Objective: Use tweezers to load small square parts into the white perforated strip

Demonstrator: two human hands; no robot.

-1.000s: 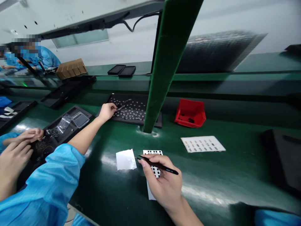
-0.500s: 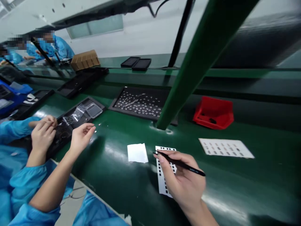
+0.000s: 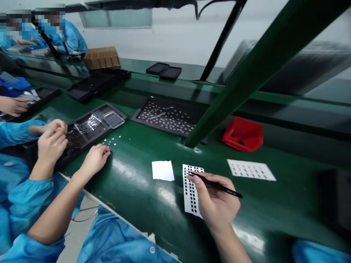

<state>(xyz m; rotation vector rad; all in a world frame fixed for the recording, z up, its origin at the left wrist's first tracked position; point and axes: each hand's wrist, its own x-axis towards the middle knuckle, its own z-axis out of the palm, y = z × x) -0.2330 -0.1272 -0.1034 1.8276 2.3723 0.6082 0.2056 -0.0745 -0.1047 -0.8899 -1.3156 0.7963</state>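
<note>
My left hand rests low over the green bench, fingers closed together beside several small pale pieces; anything between its fingertips is hidden. Black tweezers are held in my right hand, their tips over the upper part of a white sheet with rows of black squares. That hand covers the sheet's right side. Left of this sheet lies a blank white paper. A second white card with small dark marks lies to the right.
A red bin stands behind the marked card. The green post slants down in front of a black tray of small rings. At left, a co-worker's hands are over a dark tray; another person's hand shows beyond.
The view has shifted. My left hand has come down to the bench beside the small pieces, with more of them showing. The tweezer tips now lie over the sheet, rather than at its left edge.
</note>
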